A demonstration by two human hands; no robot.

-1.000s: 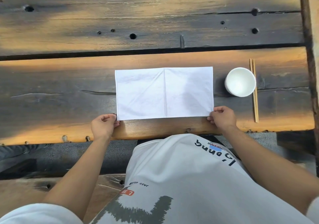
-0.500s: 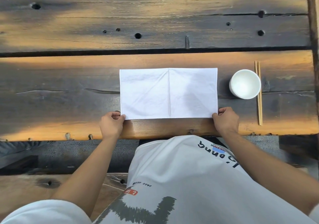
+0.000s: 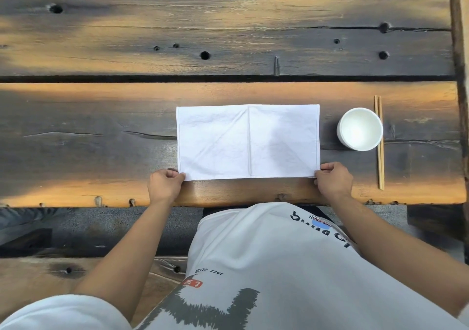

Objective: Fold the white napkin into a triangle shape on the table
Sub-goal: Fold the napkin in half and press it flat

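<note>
1. A table (image 3: 101, 131) of dark, weathered wooden planks, pitted with round holes and cracks, is seen.
2. A dark gap (image 3: 152, 78) is noted between two planks.
3. Warm orange light is cast in patches across the wood.
4. Grey stone flooring (image 3: 114, 225) is observed below the near edge.

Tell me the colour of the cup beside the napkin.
White, inside and out; the cup shows clearly in the head view.

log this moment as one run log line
stage: pre-fold | napkin: flat rectangle, centre crease | left hand: near-left corner | right hand: near-right corner | triangle: not yet
</note>
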